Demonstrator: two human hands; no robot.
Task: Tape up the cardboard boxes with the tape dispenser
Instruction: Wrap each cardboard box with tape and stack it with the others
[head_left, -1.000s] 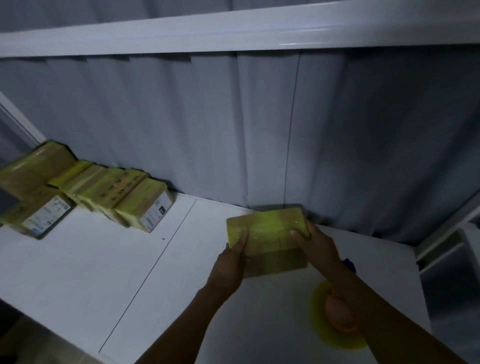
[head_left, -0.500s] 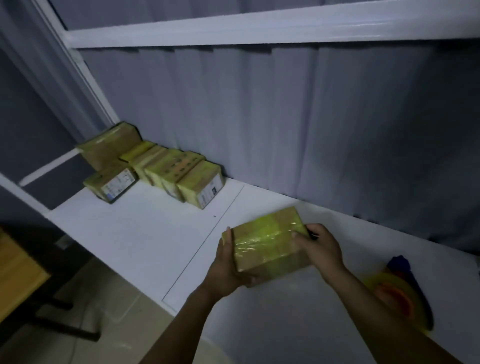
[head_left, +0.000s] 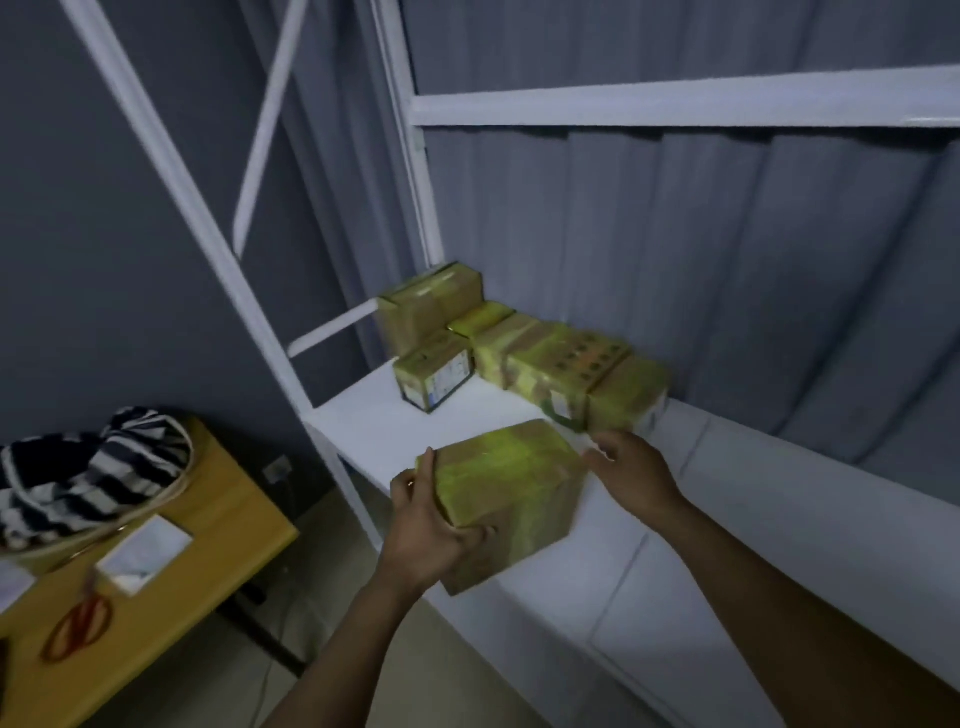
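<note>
**Head view.** My left hand (head_left: 431, 525) holds the cardboard box (head_left: 511, 486) by its near-left corner. The thumb is on the top edge and the fingers (head_left: 478, 535) are curled round the near face. My right hand (head_left: 631, 475) is at the box's far-right corner w/ fingers loose and spread, gripping nothing; touching or just clear, can't tell. The box has yellowish tape over top & sides. It sits tilted, w/ its near corner past the near edge of the white worktop (head_left: 779, 467).

**Change vs. a second ago.** Both hands then clasped the box further right on the worktop, w/ the tape dispenser near right of it. I've since carried the box left, toward the row of taped boxes (head_left: 535, 358) at far left. The right hand has let go. The dispenser is now out of view.

**Meaning (judgement).** Taping of this box looks done, and the current step is parking it by the row. Next I'd set it down there, then go back right for the dispenser.

**Left of the worktop.** A yellow side table (head_left: 234, 509) w/ scissors (head_left: 78, 629) & a basket (head_left: 171, 488).
</note>
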